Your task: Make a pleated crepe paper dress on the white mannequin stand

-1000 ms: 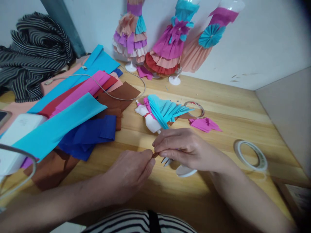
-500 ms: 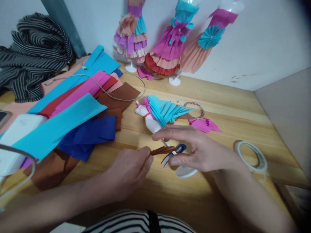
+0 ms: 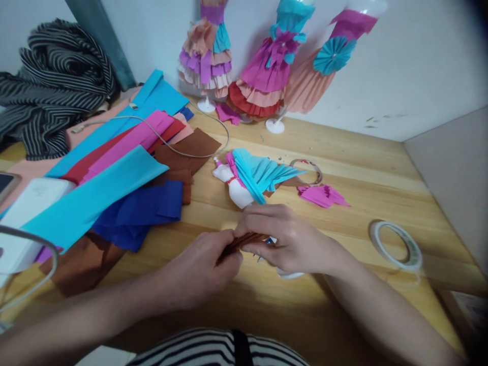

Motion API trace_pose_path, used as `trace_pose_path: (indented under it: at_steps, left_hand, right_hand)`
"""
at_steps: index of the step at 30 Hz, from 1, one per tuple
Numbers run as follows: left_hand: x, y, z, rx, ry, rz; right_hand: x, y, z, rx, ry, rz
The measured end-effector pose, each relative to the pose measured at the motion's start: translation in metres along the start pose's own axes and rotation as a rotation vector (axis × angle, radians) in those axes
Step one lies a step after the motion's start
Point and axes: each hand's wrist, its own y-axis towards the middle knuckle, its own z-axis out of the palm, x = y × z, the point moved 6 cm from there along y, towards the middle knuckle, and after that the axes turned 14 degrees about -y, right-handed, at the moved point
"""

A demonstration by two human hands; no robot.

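A pleated strip of brown crepe paper is pinched between my two hands above the table. My left hand grips its left end, fingers closed. My right hand closes on the other end with thumb and fingers. Under the right hand lie blue-handled scissors, mostly hidden, and a white round base. Just beyond the hands, a small white mannequin lies on its side, dressed in pleated turquoise paper with a magenta band.
Coloured crepe paper sheets and a white box cover the left side, crossed by a cable. Tape rolls and folded magenta paper lie right. Dressed mannequins stand along the wall. Striped cloth sits back left.
My right hand has moved left and down and closed on the brown pleated paper, now covering most of the scissors. My left hand keeps its grip on the paper.
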Motion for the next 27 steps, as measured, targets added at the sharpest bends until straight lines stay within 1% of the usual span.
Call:
trace_pose_path:
  at_steps: [3, 6, 11, 13, 18, 22, 27]
  left_hand:
    - [0.001, 0.001, 0.001, 0.005, -0.019, -0.004]
    - [0.002, 0.001, 0.000, -0.021, 0.002, 0.000]
    - [-0.003, -0.004, -0.008, -0.148, 0.182, 0.143]
    - [-0.003, -0.004, -0.010, -0.160, 0.218, 0.163]
    - [-0.002, 0.000, -0.009, -0.113, 0.176, 0.126]
    - [-0.001, 0.000, -0.011, -0.133, 0.192, 0.077]
    - [0.000, 0.001, -0.013, -0.173, 0.266, 0.056]
  right_hand:
    - [0.000, 0.000, 0.001, -0.023, -0.008, -0.004]
    - [-0.002, 0.000, -0.001, -0.057, -0.011, 0.016]
    - [-0.007, 0.000, -0.006, -0.077, -0.021, 0.111]
    - [-0.008, 0.000, -0.007, -0.079, -0.026, 0.142]
    - [-0.010, 0.000, -0.005, -0.067, -0.030, 0.175]
    - [-0.012, -0.002, -0.010, -0.053, -0.048, 0.180]
    - [-0.016, -0.008, -0.020, -0.035, -0.085, 0.181]
